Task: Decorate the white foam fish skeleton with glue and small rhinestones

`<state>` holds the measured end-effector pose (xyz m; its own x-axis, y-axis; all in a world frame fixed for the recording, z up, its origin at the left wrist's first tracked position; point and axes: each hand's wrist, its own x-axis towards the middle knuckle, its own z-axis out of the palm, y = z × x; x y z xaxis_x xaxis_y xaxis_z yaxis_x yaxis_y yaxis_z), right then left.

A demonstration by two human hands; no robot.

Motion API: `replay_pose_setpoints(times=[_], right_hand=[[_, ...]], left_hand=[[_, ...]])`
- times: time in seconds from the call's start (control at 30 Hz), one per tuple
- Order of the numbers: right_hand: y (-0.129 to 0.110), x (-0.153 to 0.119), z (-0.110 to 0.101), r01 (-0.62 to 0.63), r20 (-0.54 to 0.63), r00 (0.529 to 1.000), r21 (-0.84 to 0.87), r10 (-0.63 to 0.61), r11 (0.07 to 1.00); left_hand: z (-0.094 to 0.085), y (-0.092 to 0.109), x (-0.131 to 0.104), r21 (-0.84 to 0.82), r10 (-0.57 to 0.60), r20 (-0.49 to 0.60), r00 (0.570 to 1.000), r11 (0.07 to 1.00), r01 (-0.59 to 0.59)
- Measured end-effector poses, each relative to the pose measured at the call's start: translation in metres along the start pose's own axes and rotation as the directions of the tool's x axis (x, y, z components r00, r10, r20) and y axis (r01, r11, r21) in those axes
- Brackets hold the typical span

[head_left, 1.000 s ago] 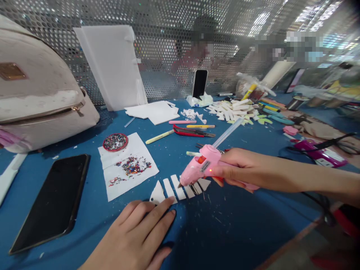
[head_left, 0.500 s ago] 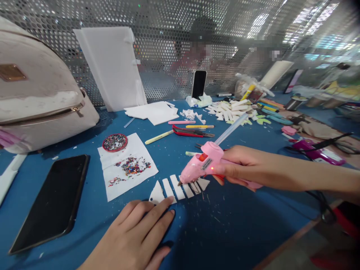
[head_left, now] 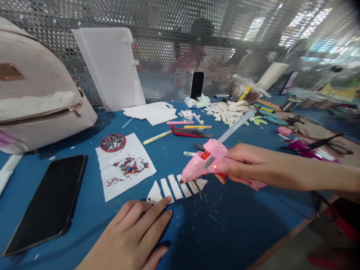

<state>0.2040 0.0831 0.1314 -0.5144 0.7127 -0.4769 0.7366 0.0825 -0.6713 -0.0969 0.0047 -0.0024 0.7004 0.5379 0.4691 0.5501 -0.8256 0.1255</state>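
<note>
In the head view my right hand (head_left: pixel 244 163) is wrapped round a pink hot glue gun (head_left: pixel 195 167) with a small red light lit. A clear glue stick (head_left: pixel 236 125) juts from its back. The nozzle points down at a row of white foam strips (head_left: pixel 174 186), which lie side by side in a fish-like outline. Part of the row's right end is covered by the gun. My left hand (head_left: pixel 132 232) lies flat with fingers stretched out, a fingertip touching the lower end of one strip near the pointed left piece (head_left: pixel 155 192).
Left of the strips, a paper sheet (head_left: pixel 109 193) bears loose beads and a red-rimmed dish (head_left: pixel 113 143). A phone (head_left: pixel 46 204) and backpack (head_left: pixel 45 101) occupy the left side. Behind lie a red cutter (head_left: pixel 185 132), markers and a foam pile (head_left: pixel 227 110). The gun's cord hangs at right.
The glue gun's nozzle has shifted slightly right along the row relative to the strips. My left hand stays on the same strip. The whole view has shifted a little.
</note>
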Motion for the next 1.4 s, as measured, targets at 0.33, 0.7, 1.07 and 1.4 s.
replay_pose_setpoints(times=[0.33, 0.7, 1.07, 1.4], right_hand=[[0.015, -0.006, -0.002, 0.093, -0.013, 0.996, -0.023, -0.093, 0.995], [-0.007, -0.001, 0.000, 0.023, 0.026, 0.999, 0.002, -0.023, 1.000], [-0.004, 0.009, 0.003, -0.014, 0.051, 0.999, 0.015, 0.013, 1.000], [0.022, 0.010, 0.007, 0.021, 0.046, 0.999, 0.041, -0.023, 0.999]], left_hand=[[0.001, 0.000, -0.001, 0.021, 0.007, -0.006, 1.000, 1.000, -0.007], [-0.001, 0.001, 0.002, -0.008, -0.010, 0.001, 1.000, 1.000, 0.010], [-0.001, 0.001, 0.001, 0.006, -0.010, 0.019, 1.000, 1.000, 0.010], [-0.003, 0.002, 0.002, 0.004, -0.003, 0.011, 1.000, 1.000, 0.003]])
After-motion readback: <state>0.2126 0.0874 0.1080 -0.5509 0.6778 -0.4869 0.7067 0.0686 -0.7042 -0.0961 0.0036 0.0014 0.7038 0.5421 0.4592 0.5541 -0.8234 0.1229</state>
